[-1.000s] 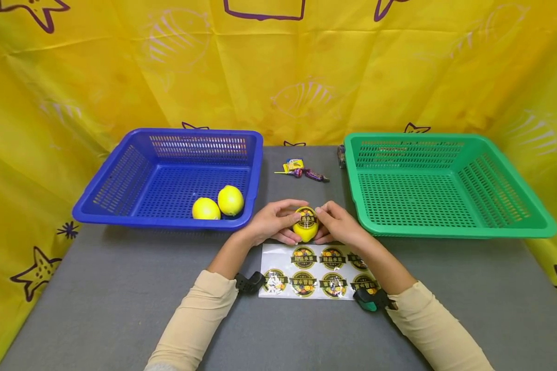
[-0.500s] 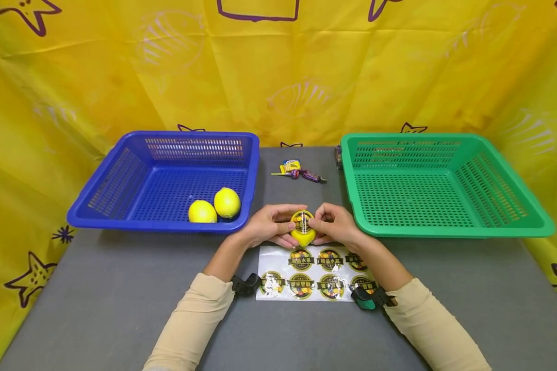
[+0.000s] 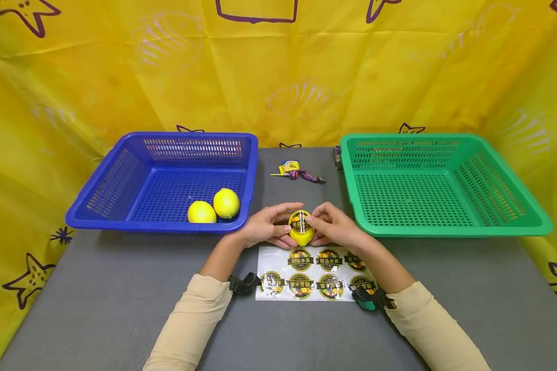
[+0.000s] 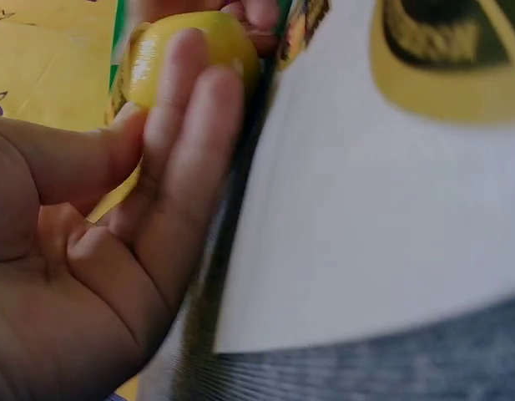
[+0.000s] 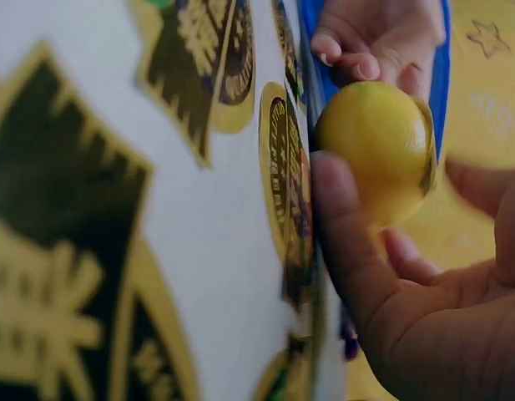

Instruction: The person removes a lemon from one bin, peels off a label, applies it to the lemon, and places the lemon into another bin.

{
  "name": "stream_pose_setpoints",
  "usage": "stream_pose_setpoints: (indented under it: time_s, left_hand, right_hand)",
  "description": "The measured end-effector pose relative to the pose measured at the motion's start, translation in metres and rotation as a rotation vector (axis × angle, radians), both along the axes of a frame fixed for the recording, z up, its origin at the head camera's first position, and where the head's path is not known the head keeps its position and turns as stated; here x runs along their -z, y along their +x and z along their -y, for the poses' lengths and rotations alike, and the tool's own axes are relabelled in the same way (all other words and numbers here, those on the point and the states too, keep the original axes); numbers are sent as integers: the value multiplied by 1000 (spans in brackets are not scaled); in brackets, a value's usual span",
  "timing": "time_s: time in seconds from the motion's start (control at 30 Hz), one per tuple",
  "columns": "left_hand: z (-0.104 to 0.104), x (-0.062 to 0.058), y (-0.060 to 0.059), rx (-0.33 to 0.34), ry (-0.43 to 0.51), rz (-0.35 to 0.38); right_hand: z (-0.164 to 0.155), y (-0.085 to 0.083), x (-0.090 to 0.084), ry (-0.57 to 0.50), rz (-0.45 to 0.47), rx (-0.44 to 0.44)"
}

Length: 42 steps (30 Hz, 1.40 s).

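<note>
Between both hands, a yellow lemon (image 3: pixel 302 238) bears a round black-and-gold sticker (image 3: pixel 299 223) on its upper side. My left hand (image 3: pixel 268 226) grips the lemon from the left, its thumb at the sticker's edge and fingers along the side. From the right, my right hand (image 3: pixel 335 225) holds the lemon with its fingertips, the thumb over the sticker's right edge in the head view. Just in front of the lemon lies a white sheet (image 3: pixel 270 256) with several matching stickers. The right wrist view shows the lemon (image 5: pixel 374 150) close beside the sheet's edge.
A blue basket (image 3: pixel 158 225) with two lemons (image 3: pixel 226 203) stands at the left, a green basket (image 3: pixel 445 232) at the right. Wrapped sweets (image 3: pixel 310 176) and a lollipop (image 3: pixel 293 175) lie between them on the grey table (image 3: pixel 120 309). Yellow cloth (image 3: pixel 241 77) hangs behind.
The right thumb has moved left onto the sticker on the lemon. The lemon stays between both hands. The whole head view has shifted slightly.
</note>
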<state>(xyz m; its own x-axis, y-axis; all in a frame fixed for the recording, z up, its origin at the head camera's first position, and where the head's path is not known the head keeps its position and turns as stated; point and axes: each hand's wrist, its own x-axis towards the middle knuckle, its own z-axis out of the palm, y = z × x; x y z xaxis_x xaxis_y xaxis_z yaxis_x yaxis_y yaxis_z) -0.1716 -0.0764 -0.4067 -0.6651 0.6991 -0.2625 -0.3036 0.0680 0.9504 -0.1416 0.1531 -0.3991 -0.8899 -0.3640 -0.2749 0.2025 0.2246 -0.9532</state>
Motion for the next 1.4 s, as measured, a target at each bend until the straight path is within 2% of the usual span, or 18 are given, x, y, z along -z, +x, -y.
stream_pose_setpoints:
  time_s: [0.07, 0.13, 0.23, 0.3, 0.37, 0.43, 0.53, 0.63, 0.7, 0.77, 0.87, 1.0, 1.1, 1.17, 1.27, 1.4]
  left_hand:
    - [-1, 0, 0, 10, -25, -27]
    - [-2, 0, 1, 23, -46, -52]
    - [-3, 0, 2, 40, -66, -76]
    - [-3, 0, 3, 48, -75, -83]
    - [-3, 1, 3, 48, -81, -86]
    - [-4, 3, 4, 37, -91, -86]
    - [-6, 5, 4, 15, -121, -108]
    - [-9, 4, 5, 1, -160, -146]
    - [-10, 2, 6, 1, -173, -165]
    - [-11, 2, 6, 1, -181, -173]
    - [-10, 2, 6, 5, -193, -184]
    - [-10, 3, 7, 13, -216, -208]
    - [-11, 4, 8, 15, -224, -216]
    - [-10, 3, 8, 13, -238, -215]
    - [-9, 2, 8, 8, -252, -212]
    - [-7, 0, 8, 5, -250, -215]
  right_hand:
    - [3, 4, -5, 128, -110, -51]
    - [7, 8, -8, 269, -259, -100]
    - [13, 14, -10, 467, -463, -116]
    - [17, 17, -10, 549, -540, -116]
    - [20, 21, -13, 616, -560, -113]
    - [22, 27, -21, 665, -577, -122]
    - [23, 39, -40, 703, -611, -157]
    - [19, 48, -68, 659, -664, -193]
    - [12, 48, -88, 617, -684, -218]
    - [3, 42, -107, 581, -674, -245]
    - [-12, 23, -132, 589, -626, -266]
    - [-39, -14, -161, 710, -571, -213]
    - [-63, -45, -171, 830, -508, -178]
    - [-77, -67, -168, 893, -457, -190]
    - [-91, -95, -153, 930, -331, -243]
    - [-97, -117, -125, 948, -157, -292]
